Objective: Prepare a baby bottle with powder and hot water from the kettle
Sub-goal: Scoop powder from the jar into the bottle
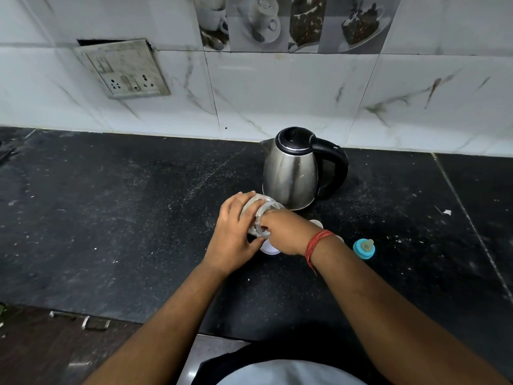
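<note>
I see the black stone counter (111, 218) filling most of the view, and on it, near the tiled wall (277, 93), the steel kettle (291, 173) with its lid down and its black handle turned to my right. It stands untouched, so I judge that the hot water has not yet been poured.

Just in front of the kettle I have a clear jar (259, 215), tilted on its side with its mouth towards me. My left hand (236, 234) grips the body of the jar, fingers curled round it. My right hand (288, 232) sits at the jar's mouth with its fingers closed together there; I cannot tell whether it pinches a scoop, the powder or the rim, since the fingers hide it. A red thread (316, 243) circles that wrist.

Under my hands a small white round thing (269, 250) peeks out, perhaps a lid or the bottle's mouth; I cannot say which. To my right, well apart from the jar, lies the blue bottle cap with its teat (364, 248), off the bottle.

I reckon I am at the powder step: water, capping and mixing are all left.
</note>
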A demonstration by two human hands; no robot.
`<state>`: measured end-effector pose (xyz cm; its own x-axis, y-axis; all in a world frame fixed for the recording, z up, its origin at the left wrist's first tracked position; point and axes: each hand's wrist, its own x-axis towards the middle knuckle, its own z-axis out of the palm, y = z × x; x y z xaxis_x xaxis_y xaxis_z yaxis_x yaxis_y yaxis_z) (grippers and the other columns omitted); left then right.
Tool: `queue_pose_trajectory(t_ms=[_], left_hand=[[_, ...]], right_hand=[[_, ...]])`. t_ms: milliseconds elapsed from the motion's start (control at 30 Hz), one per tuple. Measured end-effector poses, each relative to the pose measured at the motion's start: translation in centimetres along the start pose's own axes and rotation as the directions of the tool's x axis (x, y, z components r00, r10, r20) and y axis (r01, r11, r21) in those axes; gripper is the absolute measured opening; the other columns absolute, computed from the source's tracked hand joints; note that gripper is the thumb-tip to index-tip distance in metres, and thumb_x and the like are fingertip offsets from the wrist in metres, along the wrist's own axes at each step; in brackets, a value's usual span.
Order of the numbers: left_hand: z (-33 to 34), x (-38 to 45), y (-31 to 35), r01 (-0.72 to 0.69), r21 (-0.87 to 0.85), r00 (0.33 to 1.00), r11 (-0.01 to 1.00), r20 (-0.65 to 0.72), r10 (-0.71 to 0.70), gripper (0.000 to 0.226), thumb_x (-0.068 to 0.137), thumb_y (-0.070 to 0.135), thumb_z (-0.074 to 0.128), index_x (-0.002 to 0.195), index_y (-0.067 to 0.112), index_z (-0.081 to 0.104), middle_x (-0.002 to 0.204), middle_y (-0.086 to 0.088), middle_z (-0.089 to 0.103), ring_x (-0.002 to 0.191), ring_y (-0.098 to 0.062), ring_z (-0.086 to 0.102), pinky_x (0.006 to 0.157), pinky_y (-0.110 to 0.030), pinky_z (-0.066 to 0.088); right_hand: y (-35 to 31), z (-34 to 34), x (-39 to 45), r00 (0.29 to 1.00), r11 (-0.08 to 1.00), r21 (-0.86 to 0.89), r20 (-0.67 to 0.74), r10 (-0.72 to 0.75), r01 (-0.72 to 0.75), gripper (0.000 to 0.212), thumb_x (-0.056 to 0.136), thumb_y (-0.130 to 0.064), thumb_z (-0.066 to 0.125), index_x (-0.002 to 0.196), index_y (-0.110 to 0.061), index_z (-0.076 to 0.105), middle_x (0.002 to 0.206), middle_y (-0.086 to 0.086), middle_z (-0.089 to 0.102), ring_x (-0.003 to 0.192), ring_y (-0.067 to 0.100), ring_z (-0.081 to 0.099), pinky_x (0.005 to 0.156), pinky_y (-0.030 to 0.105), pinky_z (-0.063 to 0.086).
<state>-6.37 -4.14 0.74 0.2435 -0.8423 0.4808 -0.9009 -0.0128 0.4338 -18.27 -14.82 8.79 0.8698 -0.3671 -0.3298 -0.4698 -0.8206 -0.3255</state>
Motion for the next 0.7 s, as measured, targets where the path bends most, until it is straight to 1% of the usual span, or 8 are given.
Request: queue_pose_trajectory(t_ms=[67,167,233,333,400,500,600,700], left_hand=[[0.1,-0.2,-0.1,-0.021,0.015,1.000,1.000,0.019,0.021,0.070,0.088,0.043,0.069,0.148,0.013,0.049,0.154,-0.009,0.045,0.142,-0.034,0.036,0.120,-0.046,0.033],[0.1,-0.2,0.0,0.009,-0.005,1.000,1.000,0.028,-0.009,0.072,0.087,0.042,0.069,0.149,0.014,0.048,0.154,-0.007,0.044,0.143,-0.033,0.036,0.119,-0.047,0.034],[0.1,-0.1,0.0,0.051,-0.040,0.999,0.998,0.023,-0.050,0.075,0.085,0.042,0.073,0.150,0.016,0.046,0.154,-0.005,0.043,0.142,-0.030,0.037,0.120,-0.043,0.033],[-0.1,-0.1,0.0,0.117,-0.115,0.993,0.986,0.009,-0.117,0.079,0.082,0.045,0.076,0.149,0.017,0.043,0.155,-0.003,0.042,0.142,-0.025,0.037,0.121,-0.025,0.024],[-0.3,-0.2,-0.2,0.140,-0.153,0.990,0.978,0.009,-0.141,0.081,0.081,0.045,0.078,0.149,0.017,0.043,0.155,-0.002,0.042,0.142,-0.021,0.037,0.120,-0.019,0.020],[-0.2,-0.3,-0.2,0.166,-0.192,0.986,0.967,0.034,-0.163,0.086,0.078,0.038,0.085,0.150,0.016,0.043,0.157,0.000,0.041,0.143,-0.017,0.035,0.119,-0.016,0.018],[0.0,-0.3,-0.1,0.186,-0.231,0.983,0.955,0.037,-0.182,0.087,0.078,0.039,0.085,0.151,0.019,0.041,0.157,0.004,0.040,0.144,-0.014,0.035,0.119,-0.017,0.019],[0.1,-0.4,0.0,0.209,-0.265,0.978,0.941,0.052,-0.202,0.088,0.078,0.039,0.087,0.150,0.020,0.040,0.155,0.007,0.041,0.145,-0.013,0.036,0.121,-0.025,0.025]], right_hand=[[-0.1,-0.2,0.2,0.998,1.000,-0.016,0.064,0.012,-0.011,0.030,0.097,-0.002,0.052,0.125,0.001,0.062,0.121,0.019,0.065,0.111,0.036,0.060,0.091,0.038,0.045],[-0.4,0.1,0.3,0.995,0.996,-0.062,0.070,0.065,-0.060,0.031,0.093,-0.005,0.058,0.123,-0.007,0.065,0.110,0.012,0.068,0.094,0.027,0.064,0.081,0.035,0.051],[-0.3,0.0,0.0,0.999,0.998,-0.049,0.002,0.051,-0.051,0.034,0.088,-0.005,0.061,0.122,-0.012,0.066,0.110,0.009,0.069,0.094,0.025,0.065,0.082,0.034,0.053],[0.2,-0.4,-0.3,0.986,1.000,0.006,-0.166,-0.009,0.011,0.036,0.089,-0.008,0.063,0.123,-0.020,0.067,0.119,0.005,0.068,0.107,0.026,0.064,0.089,0.033,0.052],[0.6,-0.5,-0.4,0.967,0.999,-0.033,-0.249,-0.048,0.041,0.037,0.092,-0.010,0.064,0.127,-0.023,0.065,0.122,0.002,0.068,0.109,0.024,0.065,0.088,0.033,0.052],[0.6,-0.2,-0.3,0.937,0.989,-0.130,-0.330,-0.114,0.074,0.037,0.089,-0.013,0.069,0.125,-0.022,0.066,0.116,0.000,0.069,0.105,0.024,0.065,0.081,0.032,0.049],[0.6,0.3,-0.4,0.896,0.975,-0.190,-0.405,-0.181,0.111,0.028,0.077,-0.010,0.078,0.104,-0.015,0.074,0.097,0.001,0.061,0.091,0.022,0.063,0.069,0.026,0.045],[0.5,0.7,-0.6,0.835,0.973,-0.203,-0.510,-0.205,0.115,0.022,0.076,-0.008,0.077,0.097,-0.015,0.074,0.091,-0.001,0.061,0.088,0.020,0.061,0.066,0.031,0.054]])
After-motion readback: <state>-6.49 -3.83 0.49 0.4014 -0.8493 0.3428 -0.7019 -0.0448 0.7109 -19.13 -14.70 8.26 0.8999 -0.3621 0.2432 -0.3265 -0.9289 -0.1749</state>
